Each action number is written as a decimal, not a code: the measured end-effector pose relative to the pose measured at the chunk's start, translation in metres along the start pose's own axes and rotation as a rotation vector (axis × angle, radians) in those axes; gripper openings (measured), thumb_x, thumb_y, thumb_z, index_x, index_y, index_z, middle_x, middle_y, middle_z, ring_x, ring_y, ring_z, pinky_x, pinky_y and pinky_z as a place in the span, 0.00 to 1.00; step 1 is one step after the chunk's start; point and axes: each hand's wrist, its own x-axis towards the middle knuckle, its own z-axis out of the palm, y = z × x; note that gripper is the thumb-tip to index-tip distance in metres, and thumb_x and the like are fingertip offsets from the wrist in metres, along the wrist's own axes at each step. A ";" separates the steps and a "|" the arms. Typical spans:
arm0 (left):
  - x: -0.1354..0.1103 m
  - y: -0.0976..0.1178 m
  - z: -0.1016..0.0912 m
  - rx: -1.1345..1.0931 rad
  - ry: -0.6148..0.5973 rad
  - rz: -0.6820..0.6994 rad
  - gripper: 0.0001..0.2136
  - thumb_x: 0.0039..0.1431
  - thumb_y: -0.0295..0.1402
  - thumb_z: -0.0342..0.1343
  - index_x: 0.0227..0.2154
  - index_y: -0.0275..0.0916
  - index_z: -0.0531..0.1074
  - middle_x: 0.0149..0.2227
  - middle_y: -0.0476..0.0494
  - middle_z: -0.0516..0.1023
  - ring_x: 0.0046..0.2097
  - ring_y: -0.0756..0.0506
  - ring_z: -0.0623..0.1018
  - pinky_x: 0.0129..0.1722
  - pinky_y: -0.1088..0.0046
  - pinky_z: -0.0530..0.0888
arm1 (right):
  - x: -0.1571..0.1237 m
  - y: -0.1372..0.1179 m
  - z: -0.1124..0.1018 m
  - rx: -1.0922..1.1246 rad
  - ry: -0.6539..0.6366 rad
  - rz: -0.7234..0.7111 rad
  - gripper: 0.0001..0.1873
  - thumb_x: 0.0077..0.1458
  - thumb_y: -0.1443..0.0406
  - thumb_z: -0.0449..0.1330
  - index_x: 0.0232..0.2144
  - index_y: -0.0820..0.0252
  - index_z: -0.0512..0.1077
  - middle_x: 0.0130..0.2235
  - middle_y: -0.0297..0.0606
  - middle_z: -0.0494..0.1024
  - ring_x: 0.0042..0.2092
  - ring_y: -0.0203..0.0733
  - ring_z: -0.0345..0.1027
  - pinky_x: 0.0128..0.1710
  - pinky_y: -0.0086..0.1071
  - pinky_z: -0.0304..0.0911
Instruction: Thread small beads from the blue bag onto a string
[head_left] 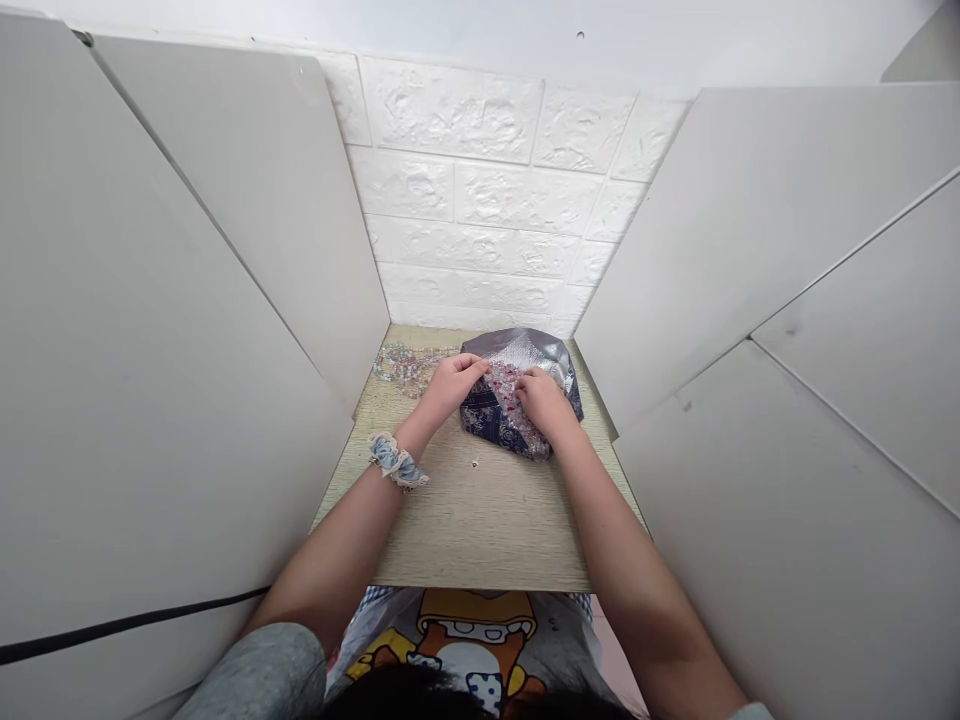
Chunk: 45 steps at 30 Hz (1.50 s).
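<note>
A dark blue patterned bag (491, 420) with a silvery lining lies open at the back of the small table. Pink, red and clear beads (504, 378) fill its opening. My left hand (450, 385) is at the bag's left rim, thumb and fingers pinched together; what they hold is too small to make out. On the right side, my right hand (545, 402) rests over the beads with fingers curled among them, and its fingertips are partly hidden. Strands of multicoloured beads (409, 368) lie left of the bag, behind my left hand.
The pale wood-grain table (487, 530) ends at a white brick-patterned wall (487, 190). White panels (247, 180) close in on both sides. A tiny loose piece (475, 464) lies in front of the bag. A black cable (135, 625) runs at lower left.
</note>
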 end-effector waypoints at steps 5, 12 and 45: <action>0.001 -0.002 0.000 0.020 0.039 0.016 0.12 0.49 0.39 0.49 0.22 0.35 0.70 0.21 0.49 0.69 0.27 0.52 0.66 0.28 0.77 0.64 | 0.001 -0.007 -0.004 0.218 0.101 -0.012 0.06 0.50 0.69 0.50 0.24 0.60 0.66 0.33 0.40 0.68 0.38 0.42 0.61 0.42 0.37 0.56; 0.003 -0.011 0.005 -0.003 -0.158 0.097 0.15 0.49 0.43 0.50 0.28 0.34 0.73 0.30 0.46 0.76 0.34 0.49 0.71 0.36 0.75 0.65 | -0.003 -0.034 -0.011 1.191 -0.003 0.130 0.14 0.43 0.54 0.58 0.27 0.59 0.66 0.30 0.34 0.71 0.34 0.36 0.66 0.41 0.35 0.63; 0.004 -0.014 0.005 -0.010 -0.214 0.125 0.18 0.49 0.44 0.51 0.31 0.33 0.75 0.32 0.45 0.77 0.34 0.49 0.73 0.34 0.75 0.67 | -0.007 -0.041 -0.004 1.534 -0.100 0.192 0.14 0.39 0.58 0.64 0.28 0.58 0.67 0.30 0.32 0.73 0.36 0.34 0.68 0.47 0.35 0.63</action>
